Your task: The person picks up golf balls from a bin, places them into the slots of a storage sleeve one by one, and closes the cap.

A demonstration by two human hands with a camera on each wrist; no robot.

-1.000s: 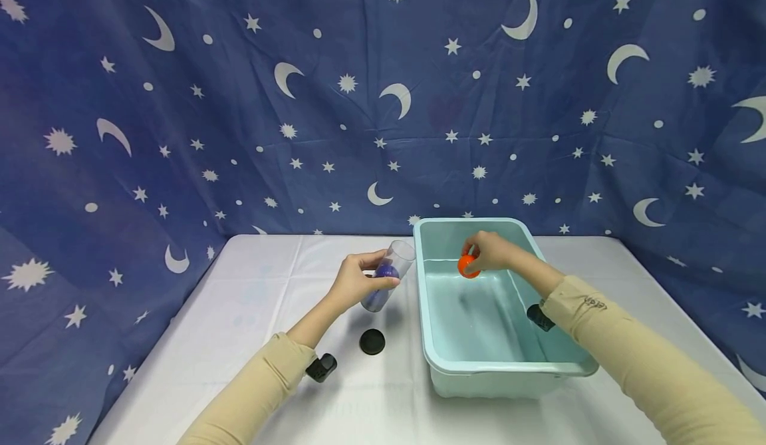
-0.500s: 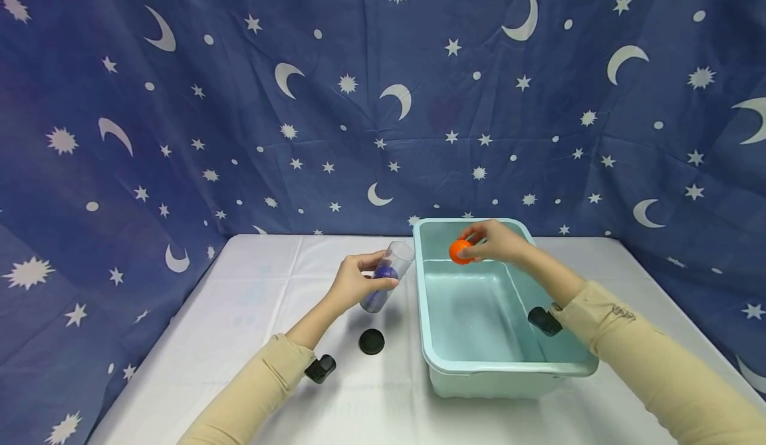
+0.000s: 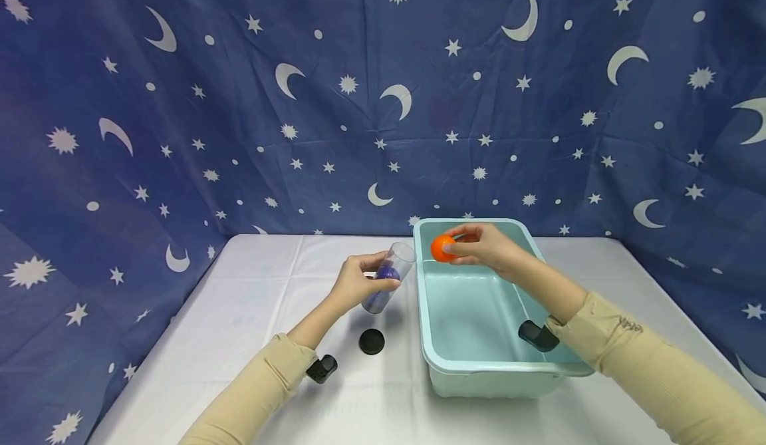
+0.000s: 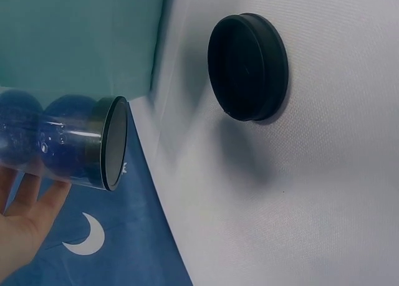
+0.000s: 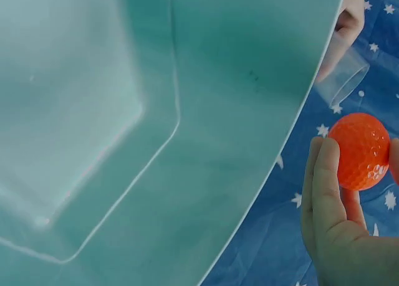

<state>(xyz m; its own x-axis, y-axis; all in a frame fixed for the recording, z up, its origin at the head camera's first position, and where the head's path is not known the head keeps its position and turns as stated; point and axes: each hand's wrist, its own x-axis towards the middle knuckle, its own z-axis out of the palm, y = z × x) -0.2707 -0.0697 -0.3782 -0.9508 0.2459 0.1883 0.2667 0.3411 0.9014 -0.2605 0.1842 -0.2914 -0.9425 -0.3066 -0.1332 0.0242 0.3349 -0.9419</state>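
In my left hand [image 3: 358, 284] I grip a clear plastic tube [image 3: 402, 255], held tilted above the table with its open mouth up and toward the basin. Two blue balls [image 4: 62, 136] sit inside it, stacked near its dark-rimmed base, as the left wrist view shows. My right hand [image 3: 487, 249] pinches an orange golf ball [image 3: 443, 248] between thumb and fingers, over the far left part of the basin and apart from the tube. Dimples show on the golf ball in the right wrist view. A black round lid [image 3: 372, 342] lies on the table below the tube.
A pale green plastic basin [image 3: 426, 325] stands on the white-covered table [image 3: 257, 312], right of the tube. Its raised rim lies between the two hands. A blue curtain [image 3: 335, 99] with moons and stars hangs behind. A black wrist camera [image 3: 322, 368] sits on the left wrist.
My right hand has lifted the orange golf ball and carried it left toward the tube's mouth. The left hand and the tube have barely moved.
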